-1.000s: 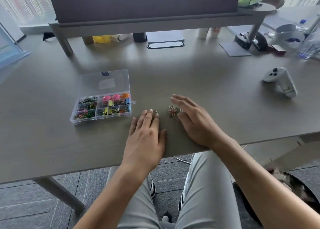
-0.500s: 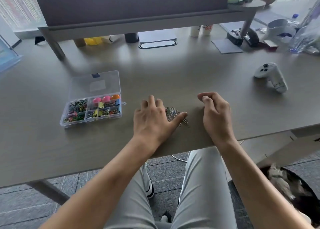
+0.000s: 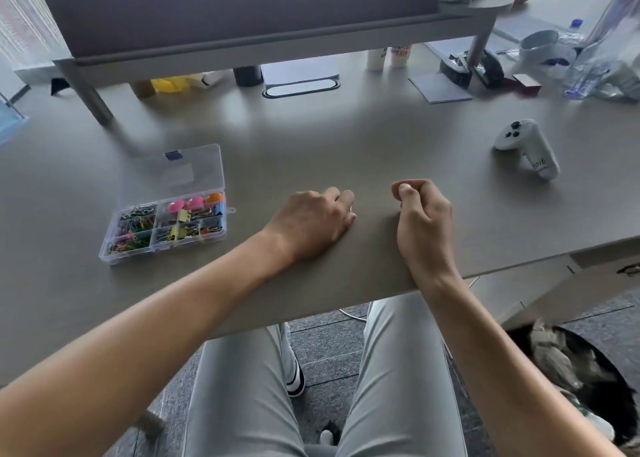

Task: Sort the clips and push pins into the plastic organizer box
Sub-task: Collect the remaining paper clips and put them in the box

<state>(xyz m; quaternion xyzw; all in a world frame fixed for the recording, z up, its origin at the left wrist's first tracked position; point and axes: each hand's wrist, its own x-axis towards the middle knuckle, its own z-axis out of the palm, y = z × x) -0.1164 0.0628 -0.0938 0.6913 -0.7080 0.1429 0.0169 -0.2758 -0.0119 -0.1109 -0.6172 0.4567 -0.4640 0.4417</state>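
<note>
Left hand curled over what seem paper clips; right hand fisted, contents unclear.

Left hand hides most of the clips.

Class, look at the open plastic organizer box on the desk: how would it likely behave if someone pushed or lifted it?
The organizer box looks like thin clear plastic, so it is probably light and would likely slide easily on the smooth desk. Its lid lies open and the compartments are filled, so tilting it while lifting could spill clips. Being low and flat, it seems unlikely to tip when pushed.
</note>
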